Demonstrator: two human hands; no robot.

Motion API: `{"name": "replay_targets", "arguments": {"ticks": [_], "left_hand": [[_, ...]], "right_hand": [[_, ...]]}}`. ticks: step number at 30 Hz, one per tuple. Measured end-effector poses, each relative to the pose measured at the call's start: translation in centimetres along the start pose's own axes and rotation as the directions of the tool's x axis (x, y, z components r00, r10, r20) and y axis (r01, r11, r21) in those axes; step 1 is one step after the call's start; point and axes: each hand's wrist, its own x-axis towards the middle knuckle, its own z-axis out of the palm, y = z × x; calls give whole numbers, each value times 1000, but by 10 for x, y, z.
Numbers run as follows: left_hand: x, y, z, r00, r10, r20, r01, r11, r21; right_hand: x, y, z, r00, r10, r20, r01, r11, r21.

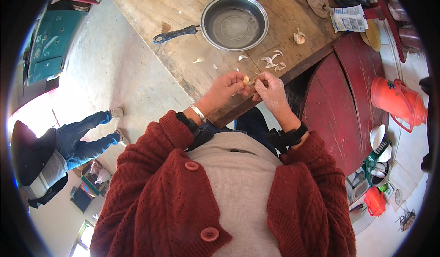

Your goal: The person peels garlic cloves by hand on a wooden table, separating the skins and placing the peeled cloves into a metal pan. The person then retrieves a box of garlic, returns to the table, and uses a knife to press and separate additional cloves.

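Note:
Above the near corner of a wooden table (178,2), my two hands are close together. My left hand (228,87) pinches a garlic clove (246,79) between thumb and fingers. My right hand (270,89) pinches a bit of thin skin beside the clove. Just beyond them lie curved pieces of garlic skin (270,63), with one more piece (243,57) nearer the pan. A pale clove-shaped piece (198,60) rests to the left. Farther back stands a metal frying pan (235,22), its dark handle pointing left. A partial garlic bulb (299,37) sits at the right.
A crumpled cloth (317,0) and a printed plastic packet (349,19) lie at the table's right. A red wooden cabinet (331,109) and a red thermos (397,100) stand to the right. At the left, a person (84,138) in jeans stands on the concrete floor.

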Motion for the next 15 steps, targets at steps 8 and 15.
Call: {"name": "replay_targets", "arguments": {"ticks": [8,15], "left_hand": [[-3,-2,-4,995,-99,7,99,982,-158],[-21,-18,-33,973,-195,-123,173,971,-164]], "right_hand": [[-1,3,1,991,-134,-9,130,975,-180],[25,34,-23,948,-296,-114,193,824,-533]]}}
